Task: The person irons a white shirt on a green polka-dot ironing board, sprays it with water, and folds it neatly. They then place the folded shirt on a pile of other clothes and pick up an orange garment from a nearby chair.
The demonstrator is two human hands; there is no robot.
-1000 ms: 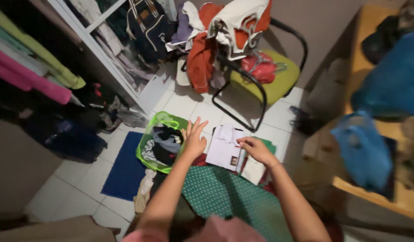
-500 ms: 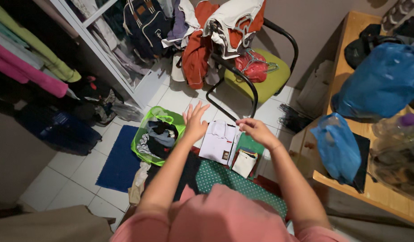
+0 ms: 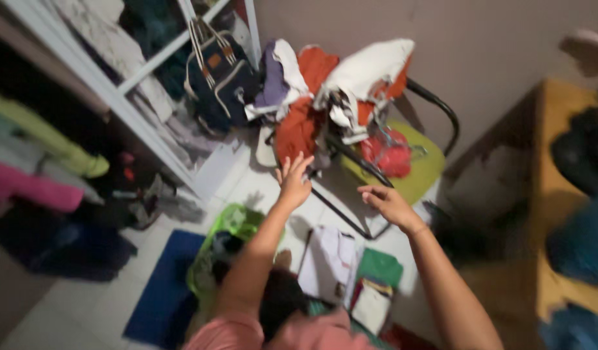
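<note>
Both hands empty: the left hand (image 3: 294, 179) spreads its fingers wide, the right hand (image 3: 388, 203) hangs loosely open, each stretched toward a chair (image 3: 421, 170) heaped with clothes (image 3: 338, 84). Below the 2 arms, a white shirt (image 3: 329, 263) lies on the tiled floor beside a green basket (image 3: 237, 223).

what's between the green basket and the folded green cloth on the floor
In the head view, a folded white shirt lies between the green basket and the folded green cloth.
</note>
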